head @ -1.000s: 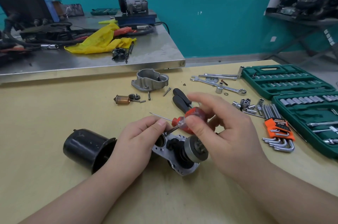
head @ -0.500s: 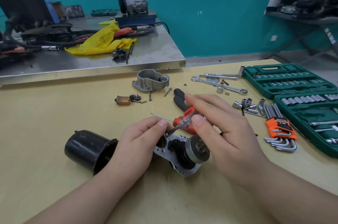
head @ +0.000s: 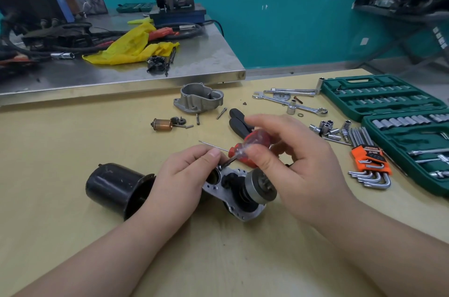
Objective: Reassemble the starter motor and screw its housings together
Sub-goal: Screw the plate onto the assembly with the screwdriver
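my right hand (head: 298,165) grips the red screwdriver (head: 252,145); my left hand (head: 187,175) pinches the screw at the starter housing (head: 233,190). i'd keep the blade square, turning gently.

Screwdriver tip (head: 224,165) behind left fingers (head: 213,154)

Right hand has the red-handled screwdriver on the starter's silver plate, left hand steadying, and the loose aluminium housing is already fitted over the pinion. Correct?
Not quite. In the head view the aluminium housing lies apart on the table, behind the hands; the pinion is bare. The right hand does hold the red-handled screwdriver at the silver plate, left hand steadying.
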{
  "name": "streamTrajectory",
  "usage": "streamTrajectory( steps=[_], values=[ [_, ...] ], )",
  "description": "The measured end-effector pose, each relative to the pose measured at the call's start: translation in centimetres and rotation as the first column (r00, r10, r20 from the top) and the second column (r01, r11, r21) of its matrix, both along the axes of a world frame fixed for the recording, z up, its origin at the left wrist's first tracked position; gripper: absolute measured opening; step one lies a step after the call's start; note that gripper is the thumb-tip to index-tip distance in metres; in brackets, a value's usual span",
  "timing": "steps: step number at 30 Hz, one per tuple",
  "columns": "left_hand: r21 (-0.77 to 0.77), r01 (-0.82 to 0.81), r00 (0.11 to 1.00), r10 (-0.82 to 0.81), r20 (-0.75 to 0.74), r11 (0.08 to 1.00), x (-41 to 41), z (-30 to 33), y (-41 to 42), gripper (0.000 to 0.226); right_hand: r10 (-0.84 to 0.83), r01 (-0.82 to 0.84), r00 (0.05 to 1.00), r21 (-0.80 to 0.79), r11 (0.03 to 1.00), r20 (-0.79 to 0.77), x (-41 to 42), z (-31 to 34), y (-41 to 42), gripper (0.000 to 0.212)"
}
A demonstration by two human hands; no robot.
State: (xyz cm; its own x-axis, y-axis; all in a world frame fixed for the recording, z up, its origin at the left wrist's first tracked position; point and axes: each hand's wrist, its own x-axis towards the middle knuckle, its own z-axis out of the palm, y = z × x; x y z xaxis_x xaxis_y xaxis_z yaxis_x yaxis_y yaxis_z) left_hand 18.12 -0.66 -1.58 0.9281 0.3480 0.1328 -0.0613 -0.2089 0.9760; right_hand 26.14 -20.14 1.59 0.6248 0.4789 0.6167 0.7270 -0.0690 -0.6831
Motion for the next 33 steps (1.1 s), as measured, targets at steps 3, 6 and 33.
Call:
streamTrajectory(
  steps=[3, 6, 33],
  values=[
    [0.000, -0.004, 1.000, 0.004, 0.012, 1.000, -0.01, 0.03, 0.06, 0.039, 0.015, -0.015, 1.000, 0.017, 1.000, 0.006, -0.10, -0.12, 0.03, 0.033],
    [-0.002, 0.000, 1.000, 0.000, 0.005, 1.000, -0.10, -0.05, 0.02, 0.046, 0.028, -0.027, 1.000, -0.037, 0.999, 0.006, 0.02, -0.26, -0.14, 0.042],
    [0.010, -0.008, 1.000, 0.008, -0.003, 1.000, 0.07, -0.10, 0.11, 0.033, -0.021, 0.021, 1.000, -0.004, 1.000, -0.001, -0.15, -0.20, -0.03, 0.034]
  ],
)
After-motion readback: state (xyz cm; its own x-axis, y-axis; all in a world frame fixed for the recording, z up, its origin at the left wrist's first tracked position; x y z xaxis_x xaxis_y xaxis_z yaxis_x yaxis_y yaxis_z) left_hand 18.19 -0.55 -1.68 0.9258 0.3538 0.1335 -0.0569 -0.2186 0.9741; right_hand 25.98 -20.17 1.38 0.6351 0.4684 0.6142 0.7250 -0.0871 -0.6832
